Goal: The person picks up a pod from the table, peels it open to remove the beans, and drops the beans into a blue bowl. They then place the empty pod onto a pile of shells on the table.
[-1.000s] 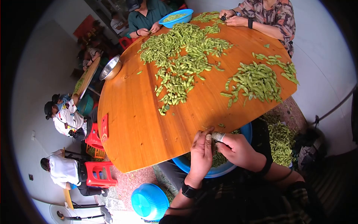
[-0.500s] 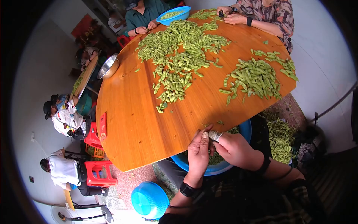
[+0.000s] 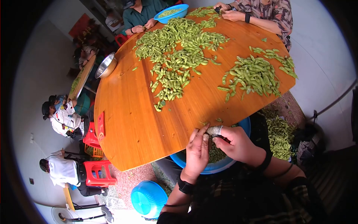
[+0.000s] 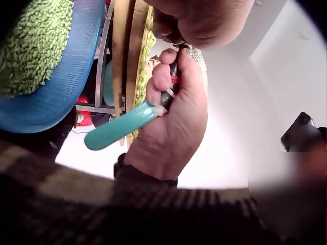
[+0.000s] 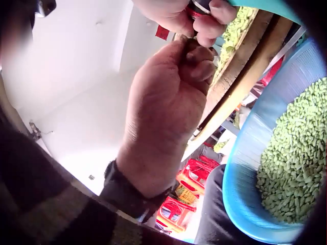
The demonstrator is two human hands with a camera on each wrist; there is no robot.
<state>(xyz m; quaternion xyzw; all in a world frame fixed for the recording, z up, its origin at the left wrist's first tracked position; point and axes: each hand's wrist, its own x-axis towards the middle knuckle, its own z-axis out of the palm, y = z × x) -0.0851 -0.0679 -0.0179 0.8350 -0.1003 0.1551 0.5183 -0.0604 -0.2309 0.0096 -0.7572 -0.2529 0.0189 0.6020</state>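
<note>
Close together over the blue basin [image 3: 223, 166], at the table's near edge, my hands work with fingertips nearly meeting. My left hand [image 3: 197, 152] pinches what looks like a soybean pod between thumb and fingers, mostly hidden. My right hand [image 3: 241, 146] grips a hand tool with a teal handle [image 4: 120, 127], its dark upper part banded in red. The tool's working end is hidden by the fingers. A pale mesh sleeve [image 3: 214, 130] covers one right finger. Several pods fill the basin, which the right wrist view shows from its side [image 5: 239, 178].
Pods lie in a large heap [image 3: 175, 48] and a smaller heap [image 3: 255, 76] on the wooden table [image 3: 138, 123]. A steel bowl [image 3: 106, 66] stands at its left edge. Across sit two people, near another blue basin [image 3: 179, 15]. Red stools [image 3: 99, 173] stand at left.
The head view has shifted slightly, so the table sits a little further left and up. Both hands stay together over the basin; the right hand's fingers have turned a little around the left fingertips.
</note>
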